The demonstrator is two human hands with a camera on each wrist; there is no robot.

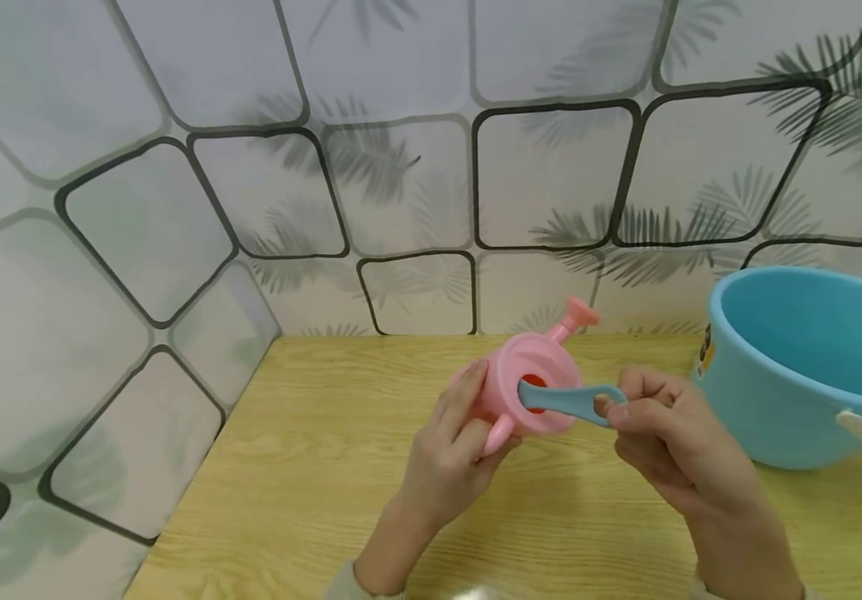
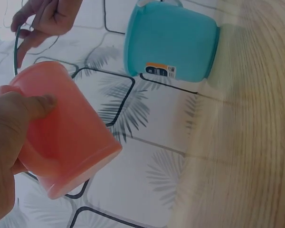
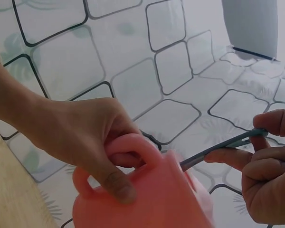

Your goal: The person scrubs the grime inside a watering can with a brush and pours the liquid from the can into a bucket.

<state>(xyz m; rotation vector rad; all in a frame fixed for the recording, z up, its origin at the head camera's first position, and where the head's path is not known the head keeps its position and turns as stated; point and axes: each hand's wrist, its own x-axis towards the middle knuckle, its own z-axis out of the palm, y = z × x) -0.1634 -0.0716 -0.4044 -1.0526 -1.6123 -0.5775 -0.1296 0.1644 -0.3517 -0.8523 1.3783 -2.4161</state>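
Observation:
A pink toy watering can [image 1: 504,375] is held up over the table, tilted so its round top opening faces the head camera. My left hand [image 1: 442,454] grips it by its looped handle, thumb along the body [image 2: 76,133] in the left wrist view. With thumb and fingers, my right hand [image 1: 682,450] pinches the ring-shaped end of a blue toy tool's handle [image 1: 569,402]. The tool's other end goes into the can's opening and is hidden there. Something red shows inside around it. The can's sprinkler spout [image 1: 577,315] points toward the wall.
A large blue bucket [image 1: 784,408] with a white handle stands to the right, beyond my right hand. The wood-grain table [image 1: 288,467] meets a patterned wall [image 1: 408,200] at the back and on the left.

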